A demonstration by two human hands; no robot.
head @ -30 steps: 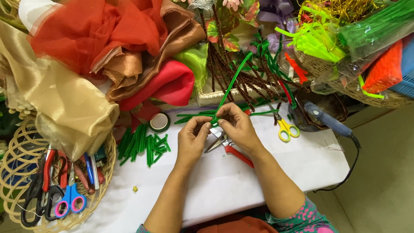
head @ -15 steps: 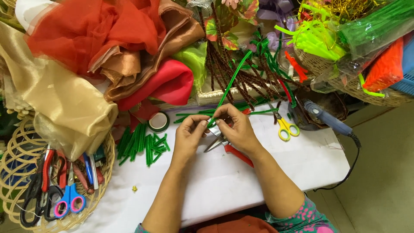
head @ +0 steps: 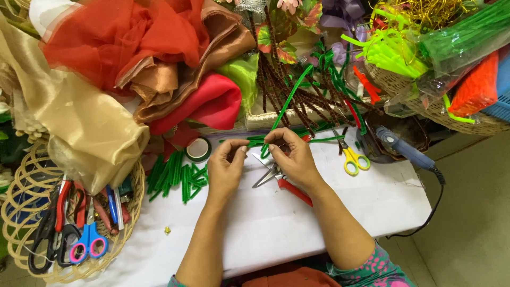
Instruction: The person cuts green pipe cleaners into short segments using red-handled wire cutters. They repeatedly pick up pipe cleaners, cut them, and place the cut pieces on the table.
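You hold a green pipe cleaner (head: 284,106) between both hands, just above the white tabletop (head: 329,207). Its lower end sits pinched in your fingers while the free length slants up and away over the pile of brown stems (head: 276,87). Your right hand (head: 292,157) closes thumb and forefinger narrowly on the stem near its lower end; your left hand (head: 226,167) meets it from the other side, fingertips also pinched tight on the green piece, which runs across to it as a short horizontal stretch. The 2 hands nearly touch.

This looks like the bending or twisting step: the fold is being formed right where the fingertips meet. The next move likely calls for a firm pinch from one hand while the other turns the stem, keeping the long free end clear of the brown stems behind.

Just under your right hand lie red-handled pliers (head: 281,180), jaws pointing left. Yellow-handled scissors (head: 350,157) rest to the right, with a blue glue gun (head: 404,149) beyond them. To the left, cut green pieces (head: 175,175) lie heaped beside a roll of green tape (head: 198,149). A wicker basket (head: 21,234) at far left holds several scissors, below gold fabric (head: 79,127) and red fabric (head: 122,37).
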